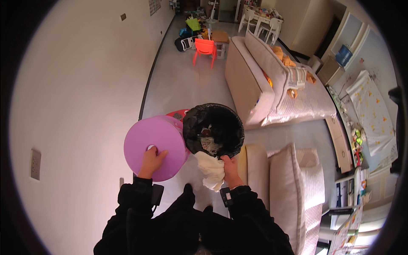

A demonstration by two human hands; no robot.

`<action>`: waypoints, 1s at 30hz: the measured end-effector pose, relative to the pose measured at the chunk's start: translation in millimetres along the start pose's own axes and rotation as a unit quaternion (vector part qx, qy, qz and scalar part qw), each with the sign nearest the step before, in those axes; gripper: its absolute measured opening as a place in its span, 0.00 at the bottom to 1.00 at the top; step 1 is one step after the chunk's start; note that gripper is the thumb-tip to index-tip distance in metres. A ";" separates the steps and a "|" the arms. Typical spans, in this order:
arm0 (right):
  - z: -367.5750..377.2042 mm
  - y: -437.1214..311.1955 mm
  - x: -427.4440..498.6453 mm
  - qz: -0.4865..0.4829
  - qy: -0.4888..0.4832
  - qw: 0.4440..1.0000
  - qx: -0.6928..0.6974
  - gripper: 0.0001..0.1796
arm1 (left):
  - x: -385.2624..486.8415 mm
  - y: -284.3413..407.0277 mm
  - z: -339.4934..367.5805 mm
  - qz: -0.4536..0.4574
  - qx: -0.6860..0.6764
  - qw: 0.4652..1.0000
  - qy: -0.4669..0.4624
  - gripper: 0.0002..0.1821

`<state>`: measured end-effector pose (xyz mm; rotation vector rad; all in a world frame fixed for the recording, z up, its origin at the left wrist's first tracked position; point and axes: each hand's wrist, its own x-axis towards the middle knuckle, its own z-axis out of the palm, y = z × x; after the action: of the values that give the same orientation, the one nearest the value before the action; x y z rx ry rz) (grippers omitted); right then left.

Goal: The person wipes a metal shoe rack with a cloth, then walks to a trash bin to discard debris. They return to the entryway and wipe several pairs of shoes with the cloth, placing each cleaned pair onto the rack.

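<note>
My left hand (152, 162) grips a round purple plastic stool (140, 137) at the hole in the middle of its top, fingers hooked inside. To its right is a round bin (229, 119) lined with a black plastic bag, and some crumpled waste (208, 145) lies inside. My right hand (231, 169) holds the bin's near rim together with a crumpled cream cloth or paper (210, 169), which hangs down outside the bin. The stool and the bin are side by side, the stool partly in front of a red object (176, 113) whose kind I cannot tell.
A beige sofa (244, 76) stands ahead on the right, another sofa (283, 191) close at my right side. The wall (86, 95) runs along my left. Further ahead are a small red chair (204, 47), piled toys and a white table with chairs (274, 28).
</note>
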<state>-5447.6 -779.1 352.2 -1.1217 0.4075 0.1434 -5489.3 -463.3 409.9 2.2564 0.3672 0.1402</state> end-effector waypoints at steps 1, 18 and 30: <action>-5.2 7.5 3.7 0.005 -0.019 1.000 0.009 0.11 | -9.5 -9.8 7.1 -0.055 -0.031 0.998 -0.008 0.25; -67.8 40.1 69.3 -0.044 -0.029 0.998 -0.025 0.08 | 77.4 -71.3 127.2 0.079 -0.029 0.992 0.091 0.24; -58.8 18.8 129.8 -0.091 -0.225 0.970 -0.011 0.09 | 59.3 -35.1 128.7 -0.095 -0.031 0.988 0.120 0.27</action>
<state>-5348.7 -835.5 264.2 -1.1046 -0.1024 0.2352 -5412.1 -516.6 298.1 2.1343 0.6947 0.3210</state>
